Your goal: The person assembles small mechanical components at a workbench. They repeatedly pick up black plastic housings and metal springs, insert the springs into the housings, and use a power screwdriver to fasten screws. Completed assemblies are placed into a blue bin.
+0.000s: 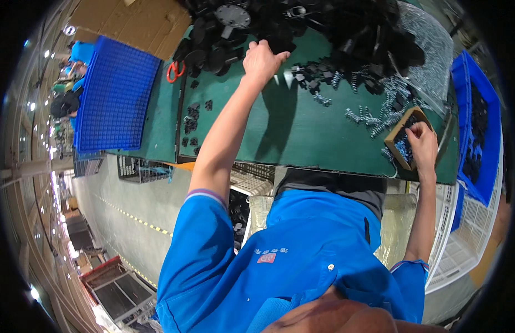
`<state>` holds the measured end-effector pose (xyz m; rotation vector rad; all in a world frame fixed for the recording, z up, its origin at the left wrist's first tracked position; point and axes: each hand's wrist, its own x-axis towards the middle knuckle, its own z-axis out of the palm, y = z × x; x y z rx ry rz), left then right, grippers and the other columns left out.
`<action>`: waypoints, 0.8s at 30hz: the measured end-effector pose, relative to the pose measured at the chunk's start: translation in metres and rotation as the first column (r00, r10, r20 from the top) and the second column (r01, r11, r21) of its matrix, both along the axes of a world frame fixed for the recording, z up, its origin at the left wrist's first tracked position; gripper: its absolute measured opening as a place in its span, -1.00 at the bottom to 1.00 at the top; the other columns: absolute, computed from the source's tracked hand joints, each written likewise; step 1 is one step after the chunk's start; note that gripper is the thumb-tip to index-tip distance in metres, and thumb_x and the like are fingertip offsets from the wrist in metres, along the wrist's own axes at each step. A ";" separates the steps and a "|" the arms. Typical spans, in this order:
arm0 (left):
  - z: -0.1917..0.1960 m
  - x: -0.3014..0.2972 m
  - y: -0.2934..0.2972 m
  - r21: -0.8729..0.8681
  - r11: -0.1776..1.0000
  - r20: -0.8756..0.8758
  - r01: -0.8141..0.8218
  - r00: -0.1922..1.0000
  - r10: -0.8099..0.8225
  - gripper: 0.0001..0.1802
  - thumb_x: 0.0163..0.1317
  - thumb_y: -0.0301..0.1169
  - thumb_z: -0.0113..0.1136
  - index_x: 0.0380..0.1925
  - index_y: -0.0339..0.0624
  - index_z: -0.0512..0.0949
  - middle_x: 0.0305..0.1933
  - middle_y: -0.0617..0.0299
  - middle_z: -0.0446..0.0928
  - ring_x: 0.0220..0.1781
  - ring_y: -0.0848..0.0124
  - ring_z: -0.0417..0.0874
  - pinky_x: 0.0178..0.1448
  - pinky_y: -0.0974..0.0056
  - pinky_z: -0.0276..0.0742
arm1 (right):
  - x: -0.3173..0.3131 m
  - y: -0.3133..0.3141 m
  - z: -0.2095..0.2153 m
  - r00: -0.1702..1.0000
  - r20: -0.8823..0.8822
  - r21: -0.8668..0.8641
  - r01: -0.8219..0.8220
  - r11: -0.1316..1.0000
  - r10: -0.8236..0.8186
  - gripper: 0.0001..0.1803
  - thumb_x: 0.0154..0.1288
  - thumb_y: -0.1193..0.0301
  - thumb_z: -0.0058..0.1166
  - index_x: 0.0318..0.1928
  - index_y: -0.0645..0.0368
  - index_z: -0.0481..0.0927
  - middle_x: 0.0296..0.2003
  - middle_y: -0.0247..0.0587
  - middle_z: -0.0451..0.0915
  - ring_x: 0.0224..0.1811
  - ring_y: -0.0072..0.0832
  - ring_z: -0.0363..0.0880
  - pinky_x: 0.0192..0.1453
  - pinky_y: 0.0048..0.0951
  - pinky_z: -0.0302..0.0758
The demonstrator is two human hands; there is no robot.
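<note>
My left hand point(261, 64) is at the edge of a pile of black plastic parts point(213, 47) on the far side of the table. Its thumb stands apart from the fingers, beside a dark part; no firm grip shows. At the right, my right hand point(424, 147) reaches into a small cardboard box point(394, 145), its fingertips pinched together. What they hold, if anything, is hidden. Small dark pieces and bluish bits lie in that box. Metal springs point(374, 117) lie loose beyond it, next to small black blocks point(313, 75). Two pale, blurred pointed pieces point(288, 79) show just right of my left hand.
The green table point(324, 139) has red-handled scissors point(175, 71) and small black pieces point(192, 119) at its left. A blue crate point(116, 94) stands beyond them. A clear bag of springs point(427, 50) lies far right, near a blue bin point(476, 127) of black parts.
</note>
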<state>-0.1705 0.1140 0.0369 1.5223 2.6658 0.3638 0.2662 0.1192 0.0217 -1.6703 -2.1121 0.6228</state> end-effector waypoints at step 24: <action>-0.030 0.169 -0.191 -0.094 0.980 0.899 -0.175 -0.437 0.008 -0.62 0.40 -0.31 -0.01 0.05 -0.42 0.37 -0.06 -0.09 0.59 -0.17 0.15 0.72 -0.17 0.20 0.72 | 0.076 -0.156 -0.058 0.402 -0.630 -0.475 0.478 0.739 -0.665 -0.81 0.29 0.34 0.25 -0.28 0.22 0.63 -0.50 -0.39 0.59 -0.66 -0.75 0.40 -0.62 -0.67 0.28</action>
